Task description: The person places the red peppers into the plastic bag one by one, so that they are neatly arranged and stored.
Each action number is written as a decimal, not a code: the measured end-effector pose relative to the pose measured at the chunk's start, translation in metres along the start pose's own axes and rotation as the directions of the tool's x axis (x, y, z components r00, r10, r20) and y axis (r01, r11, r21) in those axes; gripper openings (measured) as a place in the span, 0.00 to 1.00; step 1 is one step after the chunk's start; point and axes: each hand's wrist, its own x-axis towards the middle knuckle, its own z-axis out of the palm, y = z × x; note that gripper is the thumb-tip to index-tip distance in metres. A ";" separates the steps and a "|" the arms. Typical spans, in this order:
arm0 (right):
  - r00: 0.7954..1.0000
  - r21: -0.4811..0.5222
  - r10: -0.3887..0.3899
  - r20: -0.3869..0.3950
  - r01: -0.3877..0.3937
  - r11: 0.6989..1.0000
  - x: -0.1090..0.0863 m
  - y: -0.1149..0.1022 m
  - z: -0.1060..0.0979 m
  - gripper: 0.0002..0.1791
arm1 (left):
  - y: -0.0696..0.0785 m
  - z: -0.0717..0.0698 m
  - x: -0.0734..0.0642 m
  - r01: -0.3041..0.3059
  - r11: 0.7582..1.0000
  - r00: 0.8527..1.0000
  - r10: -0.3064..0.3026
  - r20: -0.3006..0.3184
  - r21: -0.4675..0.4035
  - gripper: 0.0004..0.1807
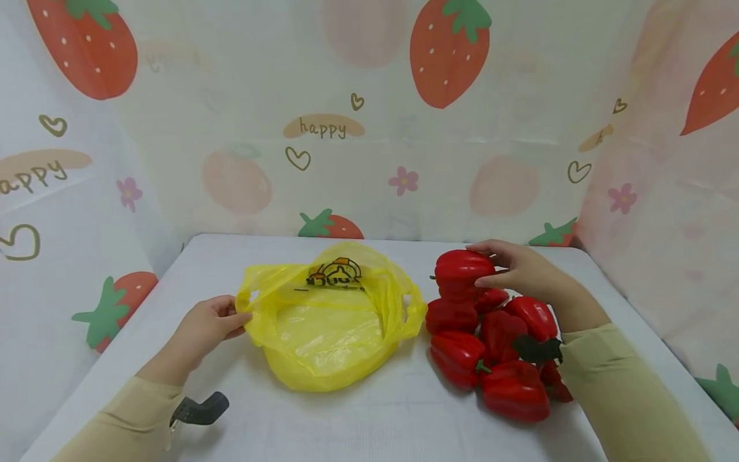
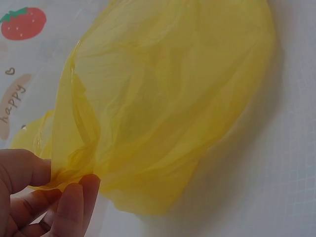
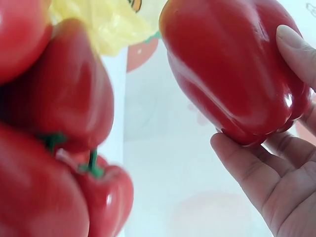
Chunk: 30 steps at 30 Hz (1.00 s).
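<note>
A yellow plastic bag (image 1: 329,340) lies on the table with its mouth spread wide. My left hand (image 1: 210,327) pinches the bag's left handle between thumb and fingers, which the left wrist view shows close up on the gathered plastic (image 2: 74,168). On the right, my right hand (image 1: 519,269) holds a red bell pepper (image 1: 462,266) by its end, above a heap of other red bell peppers (image 1: 514,391). In the right wrist view the held pepper (image 3: 232,64) is between thumb and fingertips, apart from the heaped ones (image 3: 74,94).
The white table (image 1: 392,417) is backed by a cloth (image 1: 260,96) printed with strawberries, hearts and flowers. A black wrist camera mount (image 1: 202,410) juts from the left sleeve, and another dark one (image 1: 537,350) from the right sleeve overhangs the heap.
</note>
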 end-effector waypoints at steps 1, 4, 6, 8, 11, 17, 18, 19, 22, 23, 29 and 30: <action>1.000 0.008 -0.005 0.006 0.005 1.000 0.004 -0.002 0.002 0.30 | 0.000 0.000 0.001 -0.001 1.000 1.000 0.001 0.000 -0.001 0.24; 1.000 0.036 -0.007 0.026 0.006 0.999 0.014 -0.009 0.007 0.29 | -0.001 -0.001 0.002 -0.002 1.000 1.000 0.002 0.000 -0.009 0.24; 0.999 0.054 -0.014 0.035 0.012 0.998 0.022 -0.013 0.011 0.29 | -0.001 0.000 0.003 -0.002 1.000 1.000 0.002 0.000 -0.012 0.24; 0.999 0.060 -0.022 0.041 0.019 0.998 0.028 -0.018 0.014 0.28 | -0.001 0.000 0.003 -0.003 1.000 1.000 0.003 0.001 -0.018 0.25; 0.998 0.070 -0.032 0.052 0.029 0.997 0.037 -0.025 0.019 0.29 | -0.002 0.000 0.004 -0.006 1.000 1.000 0.006 0.002 -0.024 0.25; 0.997 0.104 -0.003 0.083 -0.006 0.995 0.051 -0.041 0.028 0.29 | -0.005 0.000 0.005 0.003 0.999 1.000 -0.002 0.006 -0.037 0.26; 0.996 0.109 -0.005 0.088 -0.005 0.994 0.054 -0.043 0.030 0.29 | -0.005 -0.001 0.006 0.003 0.999 1.000 -0.003 0.008 -0.039 0.26; 0.996 0.111 -0.007 0.090 -0.003 0.994 0.057 -0.045 0.032 0.29 | -0.006 -0.001 0.006 0.003 0.999 1.000 -0.003 0.009 -0.042 0.26; 0.994 0.106 -0.018 0.104 0.007 0.994 0.067 -0.052 0.038 0.30 | -0.007 -0.001 0.007 -0.002 0.999 1.000 0.002 0.011 -0.050 0.25; 0.994 0.106 -0.023 0.111 0.011 0.994 0.070 -0.054 0.040 0.30 | -0.007 0.000 0.007 -0.003 0.999 1.000 0.004 0.011 -0.053 0.25; 0.987 0.106 -0.045 0.152 0.029 0.994 0.092 -0.065 0.053 0.31 | -0.007 0.001 0.007 -0.001 0.998 1.000 0.001 0.001 -0.066 0.26; 0.986 0.108 -0.051 0.157 0.034 0.994 0.094 -0.067 0.056 0.31 | -0.008 0.001 0.007 0.000 0.998 1.000 0.000 0.000 -0.068 0.26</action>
